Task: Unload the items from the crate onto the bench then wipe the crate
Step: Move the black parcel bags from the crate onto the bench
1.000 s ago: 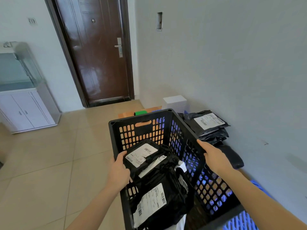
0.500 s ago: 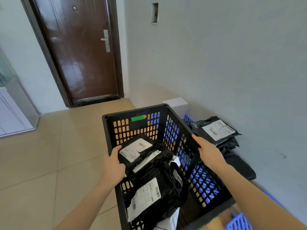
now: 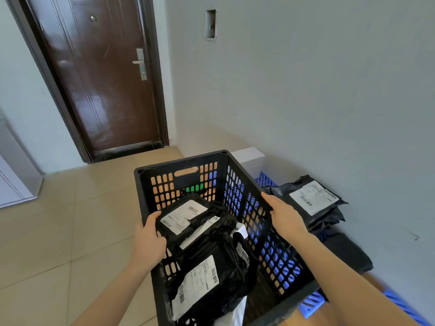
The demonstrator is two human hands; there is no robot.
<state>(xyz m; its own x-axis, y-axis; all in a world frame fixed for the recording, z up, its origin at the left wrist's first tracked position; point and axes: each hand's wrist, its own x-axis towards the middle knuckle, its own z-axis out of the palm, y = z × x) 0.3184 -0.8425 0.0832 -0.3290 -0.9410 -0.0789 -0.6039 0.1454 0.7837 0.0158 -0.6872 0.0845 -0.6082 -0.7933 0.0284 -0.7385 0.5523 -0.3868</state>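
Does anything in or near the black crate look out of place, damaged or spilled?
Nothing looks damaged or spilled. The parcels in the black crate lie heaped and tilted, not flat; other parcels lie outside it by the wall.

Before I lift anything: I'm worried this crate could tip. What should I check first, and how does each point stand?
1. Left hand grip on the crate: ok, thumb hooked over the left rim.
2. Right hand grip: ok, on the right rim.
3. Crate resting on something firm: cannot tell, its base is hidden.
4. A hand free for lifting: not ok, both hold the crate.
5. Parcels reachable: ok, they lie uncovered inside.
6. Landing spot: cannot tell; a stack already lies right of the crate.
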